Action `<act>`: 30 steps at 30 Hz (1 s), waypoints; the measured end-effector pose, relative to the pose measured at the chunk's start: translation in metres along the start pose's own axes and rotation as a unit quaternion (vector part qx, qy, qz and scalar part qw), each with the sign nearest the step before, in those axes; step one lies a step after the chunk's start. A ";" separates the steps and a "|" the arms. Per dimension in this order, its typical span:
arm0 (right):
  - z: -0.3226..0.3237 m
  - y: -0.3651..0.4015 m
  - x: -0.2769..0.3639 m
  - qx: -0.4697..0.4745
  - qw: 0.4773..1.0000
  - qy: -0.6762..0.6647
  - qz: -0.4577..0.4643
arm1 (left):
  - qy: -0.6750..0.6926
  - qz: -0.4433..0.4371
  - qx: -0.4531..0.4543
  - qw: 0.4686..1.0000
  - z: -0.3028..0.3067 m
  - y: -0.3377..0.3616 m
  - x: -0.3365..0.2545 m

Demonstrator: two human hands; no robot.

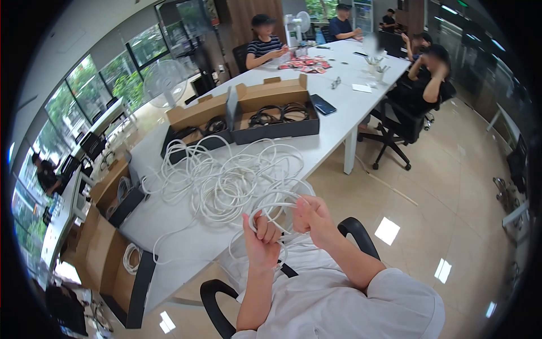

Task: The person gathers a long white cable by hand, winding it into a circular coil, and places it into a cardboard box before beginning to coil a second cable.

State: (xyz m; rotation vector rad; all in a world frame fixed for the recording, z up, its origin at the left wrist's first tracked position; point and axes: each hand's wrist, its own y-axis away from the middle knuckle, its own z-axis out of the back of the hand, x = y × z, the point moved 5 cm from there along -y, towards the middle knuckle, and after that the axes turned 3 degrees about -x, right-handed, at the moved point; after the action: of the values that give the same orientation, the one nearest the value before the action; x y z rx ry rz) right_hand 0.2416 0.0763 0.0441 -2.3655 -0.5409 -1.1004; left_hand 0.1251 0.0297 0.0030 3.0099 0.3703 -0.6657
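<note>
Loops of white cable run between my two hands at the table's near edge. My left hand (261, 240) is closed around the cable, its thumb pointing up. Fingers curled, my right hand (312, 217) pinches the same cable a little to the right and slightly higher. Just beyond them, a large tangled pile of white cable (226, 181) spreads over the white table (169, 226). Some loops hang below my hands over my lap.
Open boxes with black cables (276, 131) stand behind the pile, beside a phone (323, 104). Another open box (141, 288) at left holds a white coil (131, 259). Several people sit around; chair armrests (217, 302) flank me.
</note>
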 end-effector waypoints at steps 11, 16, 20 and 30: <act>0.004 -0.008 -0.005 -0.040 0.999 0.006 -0.002 | -0.113 -0.052 0.083 0.989 -0.013 0.017 -0.011; 0.003 -0.007 -0.004 -0.032 0.998 0.047 0.010 | -0.089 -0.056 0.034 0.994 -0.003 0.016 -0.009; -0.006 -0.002 -0.006 -0.047 0.997 0.058 0.008 | 0.011 -0.075 0.043 0.996 -0.008 0.017 -0.017; -0.007 -0.002 0.008 -0.029 0.997 0.056 0.045 | 0.000 -0.076 0.070 0.995 0.001 0.004 -0.015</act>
State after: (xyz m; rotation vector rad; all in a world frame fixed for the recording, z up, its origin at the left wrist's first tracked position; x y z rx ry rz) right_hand 0.2412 0.0749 0.0549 -2.3370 -0.3629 -1.2131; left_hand 0.1123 0.0221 0.0080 3.1364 0.5812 -0.7306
